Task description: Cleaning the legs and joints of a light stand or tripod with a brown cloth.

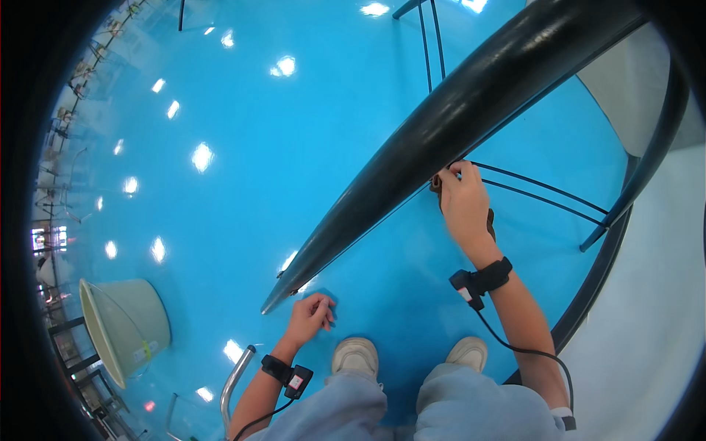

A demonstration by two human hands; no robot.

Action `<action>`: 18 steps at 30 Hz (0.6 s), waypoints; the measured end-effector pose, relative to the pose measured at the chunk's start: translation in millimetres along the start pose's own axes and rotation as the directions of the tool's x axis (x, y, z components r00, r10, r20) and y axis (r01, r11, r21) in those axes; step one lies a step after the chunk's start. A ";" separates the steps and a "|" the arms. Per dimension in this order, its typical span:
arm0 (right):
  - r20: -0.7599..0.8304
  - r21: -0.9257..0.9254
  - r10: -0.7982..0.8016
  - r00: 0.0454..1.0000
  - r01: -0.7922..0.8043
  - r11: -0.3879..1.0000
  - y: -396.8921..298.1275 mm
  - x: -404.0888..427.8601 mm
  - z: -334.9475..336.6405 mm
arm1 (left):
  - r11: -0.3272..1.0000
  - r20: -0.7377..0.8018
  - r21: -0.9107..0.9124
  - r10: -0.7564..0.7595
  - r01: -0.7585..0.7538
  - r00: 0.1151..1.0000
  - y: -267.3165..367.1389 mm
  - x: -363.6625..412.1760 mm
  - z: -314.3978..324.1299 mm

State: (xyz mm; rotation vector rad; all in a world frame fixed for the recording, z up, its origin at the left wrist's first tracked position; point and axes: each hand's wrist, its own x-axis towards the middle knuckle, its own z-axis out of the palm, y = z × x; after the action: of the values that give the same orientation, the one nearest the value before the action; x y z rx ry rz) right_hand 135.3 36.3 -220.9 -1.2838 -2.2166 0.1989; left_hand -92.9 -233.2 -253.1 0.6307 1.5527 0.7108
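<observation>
A long black tapered hull (441,127), like that of a racing boat, runs diagonally from the upper right to a narrow tip at lower centre. At its lower edge my right hand (465,204) pinches a brown strip of cloth or similar soft material (436,186). Part of this strip shows beneath the hand and beside the wrist; the rest is hidden. My left hand (311,318) hangs near the hull's tip, apart from it, with loosely curled fingers and nothing visible in them.
Thin black straps (540,187) stretch from the hull to a dark stand (623,198) on the right. More straps (433,44) show at the top. A pale bucket (132,320) lies at lower left. Near my left forearm rises a bent metal tube (229,380). The blue floor (237,209) is glossy.
</observation>
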 end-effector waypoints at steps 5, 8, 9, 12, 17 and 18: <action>-0.028 -0.033 0.002 1.000 -0.002 0.999 -12.7 0.6 7.5 | 1.000 0.003 0.000 -0.002 0.002 1.000 -1.3 1.1 -3.3; -0.003 -0.128 -0.031 1.000 0.030 0.991 -10.6 4.3 -1.8 | 1.000 0.002 -0.002 -0.004 0.004 1.000 -2.7 -0.5 -3.5; -0.005 -0.111 0.027 1.000 -0.027 0.993 -13.0 0.2 0.8 | 1.000 0.001 -0.008 -0.010 0.010 1.000 -0.9 0.0 -0.6; 0.007 0.006 0.129 0.992 -0.129 0.992 -19.6 0.1 -0.1 | 0.999 0.009 0.036 0.019 -0.019 1.000 3.5 0.0 -3.0; 0.101 -0.135 0.204 0.974 -0.190 0.972 -24.2 -0.7 4.7 | 0.999 0.007 0.023 0.032 -0.032 0.999 -1.0 1.5 -3.1; 0.100 -0.136 0.205 0.974 -0.191 0.972 -21.7 0.8 1.7 | 0.999 0.004 0.041 0.021 -0.021 1.000 1.2 1.0 -4.1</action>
State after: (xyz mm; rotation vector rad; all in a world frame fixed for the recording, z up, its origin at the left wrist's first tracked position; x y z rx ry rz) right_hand 117.8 25.7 -213.4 -1.6017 -2.2232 0.2156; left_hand -97.0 -232.0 -252.6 0.6797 1.5625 0.6947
